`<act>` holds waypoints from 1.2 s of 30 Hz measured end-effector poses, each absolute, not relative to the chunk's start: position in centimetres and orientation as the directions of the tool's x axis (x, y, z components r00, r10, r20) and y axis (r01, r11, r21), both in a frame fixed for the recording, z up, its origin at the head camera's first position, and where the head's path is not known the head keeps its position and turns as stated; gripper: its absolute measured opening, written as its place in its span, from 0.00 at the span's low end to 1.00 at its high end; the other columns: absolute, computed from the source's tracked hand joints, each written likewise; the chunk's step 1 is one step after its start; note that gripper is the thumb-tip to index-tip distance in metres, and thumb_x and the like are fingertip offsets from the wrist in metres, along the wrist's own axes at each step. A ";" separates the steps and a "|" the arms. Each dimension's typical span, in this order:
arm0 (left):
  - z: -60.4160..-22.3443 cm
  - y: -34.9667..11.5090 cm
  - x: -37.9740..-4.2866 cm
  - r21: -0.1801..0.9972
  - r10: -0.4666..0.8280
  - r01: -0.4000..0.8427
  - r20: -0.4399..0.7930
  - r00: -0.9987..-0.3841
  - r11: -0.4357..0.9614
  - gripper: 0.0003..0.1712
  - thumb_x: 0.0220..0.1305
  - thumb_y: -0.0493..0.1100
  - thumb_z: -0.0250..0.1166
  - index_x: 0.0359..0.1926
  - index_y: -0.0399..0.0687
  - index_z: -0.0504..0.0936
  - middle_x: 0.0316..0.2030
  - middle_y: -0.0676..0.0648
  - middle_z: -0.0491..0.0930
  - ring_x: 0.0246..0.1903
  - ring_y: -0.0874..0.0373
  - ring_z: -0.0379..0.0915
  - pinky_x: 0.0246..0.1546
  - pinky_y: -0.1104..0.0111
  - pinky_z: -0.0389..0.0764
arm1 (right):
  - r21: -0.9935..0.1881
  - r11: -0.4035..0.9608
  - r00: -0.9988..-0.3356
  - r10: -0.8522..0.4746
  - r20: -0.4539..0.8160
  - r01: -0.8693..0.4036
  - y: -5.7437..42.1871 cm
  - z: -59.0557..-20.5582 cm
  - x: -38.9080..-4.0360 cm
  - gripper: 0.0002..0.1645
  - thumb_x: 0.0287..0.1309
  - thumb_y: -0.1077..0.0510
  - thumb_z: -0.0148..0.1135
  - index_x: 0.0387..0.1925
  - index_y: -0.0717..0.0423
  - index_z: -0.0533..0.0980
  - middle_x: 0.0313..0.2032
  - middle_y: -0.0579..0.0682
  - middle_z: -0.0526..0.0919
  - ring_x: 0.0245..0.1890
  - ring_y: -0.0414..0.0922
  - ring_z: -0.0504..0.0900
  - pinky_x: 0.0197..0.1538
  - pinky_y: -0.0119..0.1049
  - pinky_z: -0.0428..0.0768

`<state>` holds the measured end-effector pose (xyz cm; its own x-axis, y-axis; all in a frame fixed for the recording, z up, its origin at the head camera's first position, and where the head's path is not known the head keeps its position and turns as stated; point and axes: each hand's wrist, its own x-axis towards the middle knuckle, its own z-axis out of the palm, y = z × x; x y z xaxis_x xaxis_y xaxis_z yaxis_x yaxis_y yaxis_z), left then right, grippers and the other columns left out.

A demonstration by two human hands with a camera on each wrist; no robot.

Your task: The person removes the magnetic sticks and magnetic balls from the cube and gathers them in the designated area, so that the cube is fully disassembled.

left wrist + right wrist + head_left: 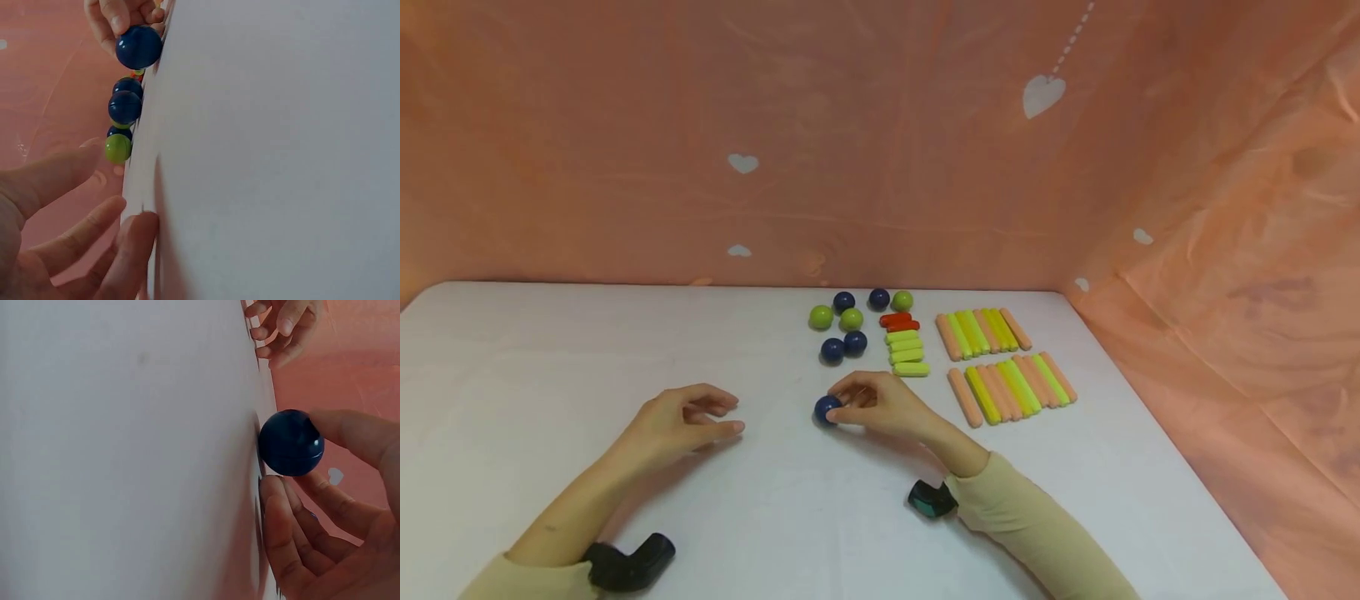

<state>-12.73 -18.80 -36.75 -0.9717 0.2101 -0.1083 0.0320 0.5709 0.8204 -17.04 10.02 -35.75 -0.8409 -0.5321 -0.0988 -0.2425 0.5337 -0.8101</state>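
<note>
Between the thumb and fingers of my right hand (883,406) a dark blue ball (824,409) is pinched, low over the white table. The right wrist view shows the same glossy ball (291,443) with the thumb at its upper side and fingertips below. My left hand (673,423) is to the left, fingers loosely bent and nothing held, its thumb pointing toward the ball. Behind the right hand are several more dark blue balls (854,342) and a few green balls (821,317), loosely grouped at the far middle of the table.
Short red sticks (900,326) and light green sticks (906,344) lie in a column right of the balls. Farther right, two rows of longer peach, yellow and green sticks (983,333) lie side by side. An orange curtain (880,142) hangs behind the white table (550,358).
</note>
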 end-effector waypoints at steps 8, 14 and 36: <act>-36.6 -18.7 -12.8 0.827 0.218 0.028 -0.115 -0.969 0.562 0.26 0.55 0.50 0.71 0.50 0.39 0.80 0.45 0.40 0.82 0.35 0.60 0.74 0.29 0.71 0.79 | -0.803 0.548 -0.847 -0.521 -0.108 -0.234 9.8 -35.6 -17.1 0.16 0.56 0.56 0.68 0.46 0.57 0.80 0.34 0.48 0.81 0.31 0.37 0.76 0.35 0.26 0.76; -36.6 -18.7 -12.8 0.836 0.224 0.035 -0.106 -0.969 0.548 0.25 0.55 0.49 0.71 0.50 0.38 0.80 0.45 0.39 0.82 0.35 0.59 0.74 0.29 0.71 0.79 | -0.794 0.575 -0.891 -0.442 -0.101 -0.195 10.2 -35.4 -18.0 0.17 0.56 0.55 0.67 0.47 0.57 0.79 0.35 0.49 0.81 0.33 0.40 0.76 0.35 0.27 0.76; -36.9 -18.7 -12.6 0.799 0.211 0.038 -0.112 -0.971 0.600 0.25 0.57 0.52 0.69 0.49 0.40 0.81 0.45 0.41 0.82 0.41 0.54 0.75 0.30 0.70 0.78 | -0.781 0.609 -0.939 -0.330 -0.092 -0.137 11.2 -35.6 -19.9 0.20 0.58 0.54 0.66 0.50 0.59 0.78 0.39 0.54 0.81 0.35 0.42 0.77 0.35 0.28 0.77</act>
